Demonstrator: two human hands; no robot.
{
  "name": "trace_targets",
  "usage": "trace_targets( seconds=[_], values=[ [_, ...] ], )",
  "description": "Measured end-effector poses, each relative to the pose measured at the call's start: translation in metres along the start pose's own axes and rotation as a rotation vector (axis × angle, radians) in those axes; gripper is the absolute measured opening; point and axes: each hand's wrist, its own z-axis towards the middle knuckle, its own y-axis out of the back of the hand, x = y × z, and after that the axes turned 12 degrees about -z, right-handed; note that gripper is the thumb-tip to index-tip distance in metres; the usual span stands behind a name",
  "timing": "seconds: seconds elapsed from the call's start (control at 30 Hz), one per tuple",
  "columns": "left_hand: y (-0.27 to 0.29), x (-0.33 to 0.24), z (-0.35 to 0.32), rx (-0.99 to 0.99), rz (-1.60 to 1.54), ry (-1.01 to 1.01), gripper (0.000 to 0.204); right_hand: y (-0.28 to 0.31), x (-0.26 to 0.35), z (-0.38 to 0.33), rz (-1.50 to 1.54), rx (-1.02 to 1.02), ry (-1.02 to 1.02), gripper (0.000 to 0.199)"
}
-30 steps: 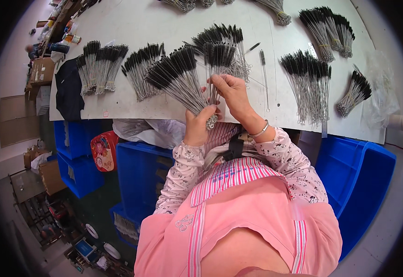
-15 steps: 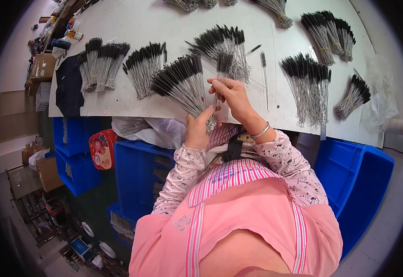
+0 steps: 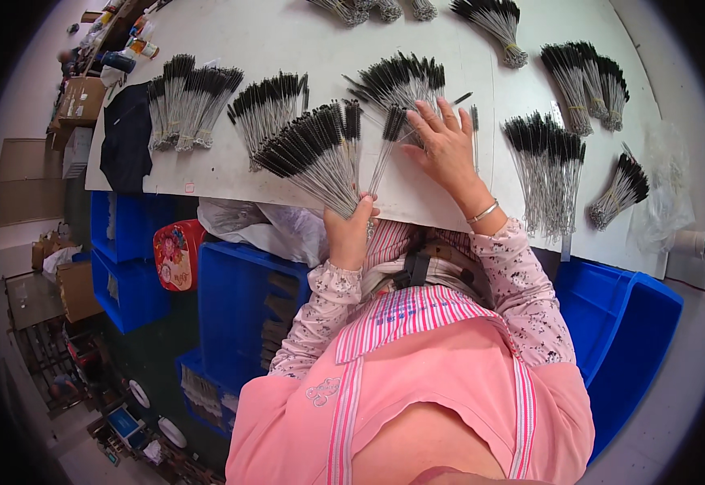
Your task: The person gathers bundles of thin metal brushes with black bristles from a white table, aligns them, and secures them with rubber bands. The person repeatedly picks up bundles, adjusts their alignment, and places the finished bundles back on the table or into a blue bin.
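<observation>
My left hand [image 3: 351,229] grips a fanned bundle of thin wire brushes [image 3: 312,166] by their looped ends. Their black bristle tips spread away from me over the table. A few brushes [image 3: 386,137] in the same grip stand apart to the right of the main fan. My right hand [image 3: 448,153] is open, fingers spread, over the near right side of a loose pile of similar brushes [image 3: 401,81]. The hand hides part of that pile, so I cannot tell whether its fingertips touch it. A single brush [image 3: 474,133] lies just right of the hand.
More brush bundles lie on the white table [image 3: 231,182]: a pair at left [image 3: 191,105], a wide one at right [image 3: 545,170], a small one [image 3: 619,190] and others along the far side. Blue bins [image 3: 619,339] stand below the near edge. A dark cloth [image 3: 126,137] covers the left corner.
My right hand has let go of the brushes beside the fan and moved right and away, fingers opening over the loose pile. My left hand keeps its hold on the bundle.
</observation>
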Motion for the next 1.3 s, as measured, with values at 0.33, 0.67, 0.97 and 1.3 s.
trace_targets(
  seconds=[0.33,0.67,0.97,1.3],
  values=[
    [0.000,-0.011,-0.005,0.102,-0.020,0.098,0.023,-0.021,-0.009,0.020,0.186,-0.102,-0.054,0.026],
    [-0.012,-0.013,-0.005,0.149,-0.103,0.156,0.024,0.022,0.055,-0.012,1.597,0.513,-0.739,0.020],
    [-0.015,-0.009,-0.004,0.091,-0.161,0.150,0.023,0.017,0.051,-0.013,1.744,0.548,-0.826,0.018],
    [-0.013,-0.011,-0.004,0.117,-0.155,0.135,0.025,0.033,0.059,-0.008,1.949,0.500,-0.930,0.028]
  ],
)
